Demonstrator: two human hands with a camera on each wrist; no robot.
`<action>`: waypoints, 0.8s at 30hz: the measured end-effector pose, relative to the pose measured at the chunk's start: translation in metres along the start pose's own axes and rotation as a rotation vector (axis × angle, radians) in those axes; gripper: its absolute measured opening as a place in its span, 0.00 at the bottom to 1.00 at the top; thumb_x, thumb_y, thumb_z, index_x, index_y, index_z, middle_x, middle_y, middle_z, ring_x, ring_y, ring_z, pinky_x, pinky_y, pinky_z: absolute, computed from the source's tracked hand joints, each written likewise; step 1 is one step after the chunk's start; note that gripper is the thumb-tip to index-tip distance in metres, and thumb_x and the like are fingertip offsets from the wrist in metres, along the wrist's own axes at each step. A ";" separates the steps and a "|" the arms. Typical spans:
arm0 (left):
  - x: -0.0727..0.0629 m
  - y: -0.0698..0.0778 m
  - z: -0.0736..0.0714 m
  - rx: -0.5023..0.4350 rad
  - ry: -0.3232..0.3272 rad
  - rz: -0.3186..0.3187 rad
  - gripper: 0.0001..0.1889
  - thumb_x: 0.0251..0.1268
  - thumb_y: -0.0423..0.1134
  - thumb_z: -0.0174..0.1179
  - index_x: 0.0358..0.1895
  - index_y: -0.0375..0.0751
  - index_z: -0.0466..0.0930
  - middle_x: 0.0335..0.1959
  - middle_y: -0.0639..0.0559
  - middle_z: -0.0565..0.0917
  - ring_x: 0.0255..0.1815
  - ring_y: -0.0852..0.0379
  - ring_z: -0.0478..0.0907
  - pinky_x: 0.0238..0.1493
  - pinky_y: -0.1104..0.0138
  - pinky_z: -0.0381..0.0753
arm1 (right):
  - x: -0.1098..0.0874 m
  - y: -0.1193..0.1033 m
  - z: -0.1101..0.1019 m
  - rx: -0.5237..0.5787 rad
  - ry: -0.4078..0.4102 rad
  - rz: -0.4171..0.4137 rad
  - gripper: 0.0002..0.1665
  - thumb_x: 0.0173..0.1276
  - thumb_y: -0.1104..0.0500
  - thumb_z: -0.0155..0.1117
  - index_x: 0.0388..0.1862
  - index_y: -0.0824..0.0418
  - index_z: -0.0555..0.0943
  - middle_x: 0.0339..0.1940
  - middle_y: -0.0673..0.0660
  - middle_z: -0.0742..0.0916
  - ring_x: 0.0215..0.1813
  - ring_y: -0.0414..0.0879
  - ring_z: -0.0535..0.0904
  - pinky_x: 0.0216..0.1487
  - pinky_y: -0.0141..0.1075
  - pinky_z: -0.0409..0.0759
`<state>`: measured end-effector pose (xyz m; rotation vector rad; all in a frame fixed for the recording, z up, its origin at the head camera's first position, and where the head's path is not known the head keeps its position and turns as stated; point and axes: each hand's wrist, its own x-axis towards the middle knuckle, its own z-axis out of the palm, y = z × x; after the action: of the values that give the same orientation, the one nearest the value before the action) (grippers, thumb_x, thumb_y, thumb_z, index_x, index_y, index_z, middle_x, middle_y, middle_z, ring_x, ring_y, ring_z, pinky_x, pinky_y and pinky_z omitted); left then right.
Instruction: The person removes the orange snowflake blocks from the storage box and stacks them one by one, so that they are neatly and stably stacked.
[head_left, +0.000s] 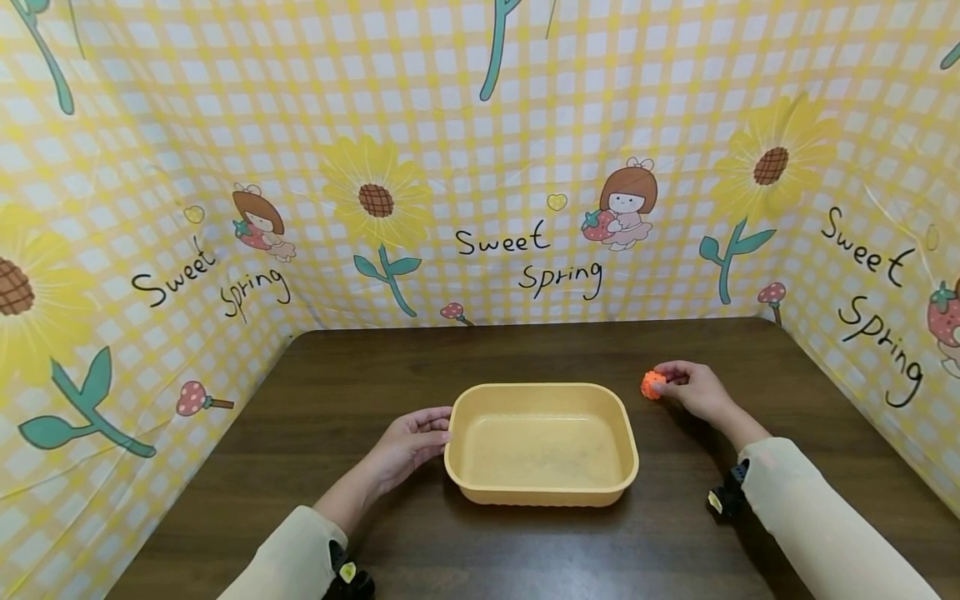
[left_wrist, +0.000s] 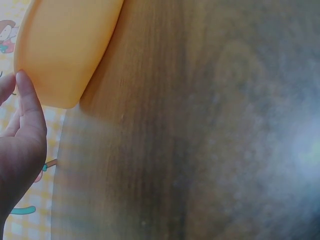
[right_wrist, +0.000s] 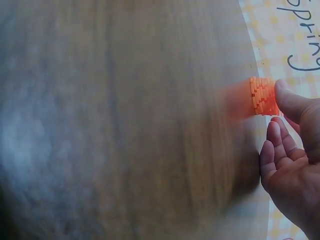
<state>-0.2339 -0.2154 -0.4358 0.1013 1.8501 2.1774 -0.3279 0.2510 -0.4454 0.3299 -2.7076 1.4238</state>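
A yellow plastic basin (head_left: 542,492), rectangular with rounded corners, sits on the table with nothing inside it. My left hand (head_left: 408,448) is at its left side, fingers fairly straight and fingertips right at the rim. In the left wrist view the thumb and a finger reach the wall of the basin (left_wrist: 65,60). To the right of the basin, my right hand (head_left: 696,392) pinches a small orange bumpy toy (head_left: 653,385) between thumb and fingers. Seen from the right wrist, this orange toy (right_wrist: 263,96) has rows of short, brick-like ridges.
The dark wooden table (head_left: 360,367) carries the basin. A yellow checked cloth (head_left: 480,167) with flowers and lettering hangs behind the table and along both sides. Each wrist wears a black camera mount, one of them the right mount (head_left: 727,493).
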 end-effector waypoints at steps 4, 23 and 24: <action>0.000 0.000 0.000 -0.004 -0.002 0.003 0.27 0.63 0.23 0.58 0.65 0.21 0.63 0.43 0.44 0.77 0.40 0.56 0.79 0.45 0.66 0.82 | 0.001 0.001 0.000 0.001 -0.002 0.003 0.21 0.64 0.63 0.68 0.51 0.76 0.78 0.39 0.63 0.83 0.38 0.47 0.76 0.34 0.29 0.76; -0.001 0.000 -0.001 -0.007 -0.014 -0.003 0.28 0.65 0.23 0.57 0.66 0.19 0.60 0.43 0.44 0.77 0.42 0.56 0.79 0.45 0.67 0.81 | -0.001 -0.001 0.000 0.011 -0.024 0.030 0.22 0.66 0.62 0.67 0.54 0.75 0.77 0.43 0.64 0.82 0.41 0.49 0.76 0.35 0.30 0.77; -0.001 0.000 -0.001 -0.009 -0.015 -0.004 0.28 0.65 0.23 0.57 0.66 0.19 0.60 0.43 0.44 0.77 0.42 0.56 0.79 0.45 0.67 0.81 | -0.001 -0.001 -0.001 0.009 -0.024 0.028 0.23 0.66 0.62 0.67 0.54 0.75 0.76 0.43 0.64 0.82 0.41 0.49 0.76 0.35 0.30 0.77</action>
<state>-0.2330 -0.2163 -0.4358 0.1112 1.8307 2.1765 -0.3267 0.2514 -0.4445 0.3136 -2.7360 1.4492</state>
